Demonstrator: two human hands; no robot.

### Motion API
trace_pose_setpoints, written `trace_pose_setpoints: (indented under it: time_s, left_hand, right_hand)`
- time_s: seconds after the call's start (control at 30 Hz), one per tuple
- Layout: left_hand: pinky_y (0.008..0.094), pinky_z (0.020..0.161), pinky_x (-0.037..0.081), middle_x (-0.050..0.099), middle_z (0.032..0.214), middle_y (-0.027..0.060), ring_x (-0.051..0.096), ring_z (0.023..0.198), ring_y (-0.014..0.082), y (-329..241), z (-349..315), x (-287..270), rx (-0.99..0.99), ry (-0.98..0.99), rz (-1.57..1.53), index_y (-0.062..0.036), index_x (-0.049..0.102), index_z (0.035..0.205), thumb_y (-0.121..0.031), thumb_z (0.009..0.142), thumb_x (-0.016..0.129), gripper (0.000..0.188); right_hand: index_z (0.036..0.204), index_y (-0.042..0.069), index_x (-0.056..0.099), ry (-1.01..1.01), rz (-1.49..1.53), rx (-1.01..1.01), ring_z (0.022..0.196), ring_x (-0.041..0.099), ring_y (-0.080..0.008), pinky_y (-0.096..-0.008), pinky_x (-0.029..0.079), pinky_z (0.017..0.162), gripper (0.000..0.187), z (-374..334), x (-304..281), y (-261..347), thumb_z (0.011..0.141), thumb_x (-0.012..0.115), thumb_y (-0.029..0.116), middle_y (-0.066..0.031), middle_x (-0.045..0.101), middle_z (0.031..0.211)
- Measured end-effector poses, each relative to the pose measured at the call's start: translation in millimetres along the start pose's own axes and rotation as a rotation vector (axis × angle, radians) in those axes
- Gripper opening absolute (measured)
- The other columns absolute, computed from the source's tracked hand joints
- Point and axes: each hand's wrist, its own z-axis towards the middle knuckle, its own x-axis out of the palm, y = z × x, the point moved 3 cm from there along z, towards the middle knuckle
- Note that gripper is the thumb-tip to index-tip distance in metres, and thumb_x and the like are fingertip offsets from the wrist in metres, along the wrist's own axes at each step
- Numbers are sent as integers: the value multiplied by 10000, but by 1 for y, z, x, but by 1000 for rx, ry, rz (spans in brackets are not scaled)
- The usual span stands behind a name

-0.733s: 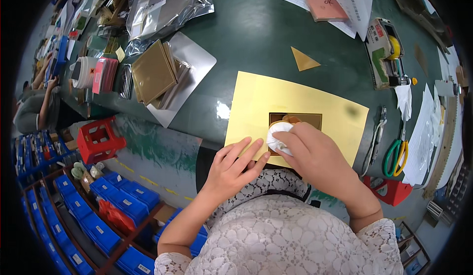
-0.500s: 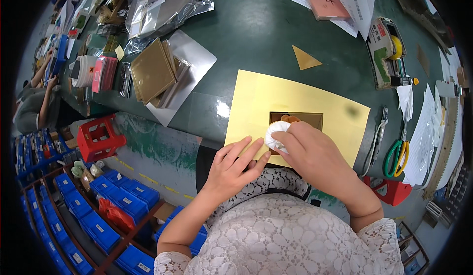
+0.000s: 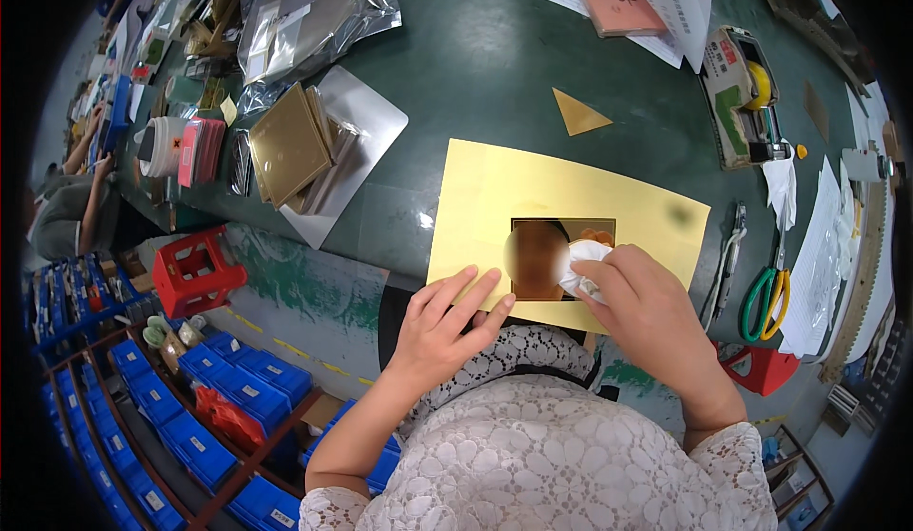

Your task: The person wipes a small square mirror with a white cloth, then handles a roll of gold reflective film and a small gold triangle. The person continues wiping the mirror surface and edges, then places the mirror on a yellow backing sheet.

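Note:
A yellow sheet (image 3: 480,184) lies at the table's front edge, with a dark, mirror-like rectangular panel (image 3: 542,255) in its middle. My right hand (image 3: 642,308) pinches a crumpled white cloth (image 3: 587,267) against the right part of that panel; the cloth hides some of the surface. A blurred reflection shows in the panel. At the sheet's lower left, my left hand (image 3: 447,327) rests with its fingers spread, the tips on the yellow surface beside the panel. Nothing is held in it.
Gold square plates (image 3: 293,146) are stacked on a silver sheet to the left. Beyond the yellow sheet lies a gold triangle (image 3: 580,113). Scissors (image 3: 766,303), a knife (image 3: 730,260) and a tape box (image 3: 737,98) are at the right. Below left stand a red stool (image 3: 198,270) and blue bins (image 3: 190,441).
My right hand has moved the white cloth rightward across the panel, baring its left part. My left hand stays in nearly the same place on the sheet.

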Motion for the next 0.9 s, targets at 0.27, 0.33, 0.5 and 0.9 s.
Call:
trace_pose_setpoints:
  time_s: [0.27,0.33,0.5,0.9]
  left_hand:
    - [408,984,441,615,1391,60,557,1265,278,0,0,-1,-4,7,-2,-206,733,1199,-32,752,708,481]
    - [408,984,442,614,1391,59,556,1266,279,1,0,-1,-4,15,-11,-206,733,1201,-31,751,709,484]
    - [409,982,448,616,1388,61,558,1267,279,2,0,0,-2,5,-25,-203,732,1206,-32,751,711,487]
    - [361,973,495,654,1355,34,605,1234,249,2,4,-6,-20,-30,-35,-189,737,1162,-154,861,699,306]
  right_hand:
    - [1140,33,640,-18,-36,103,905,630,-322,-420,531,774,326,-18,-12,-8,826,721,69,-128,583,967]
    - [1130,38,644,-34,-49,136,897,632,-320,-420,533,764,318,-22,-15,-10,823,725,63,-123,583,958]
    - [1108,50,654,-107,-119,216,858,634,-310,-422,531,732,313,-35,-25,-16,808,741,42,-109,582,928]
    - [1146,14,613,2,80,-146,904,619,-301,-398,522,765,341,9,10,17,813,680,50,-118,557,948]
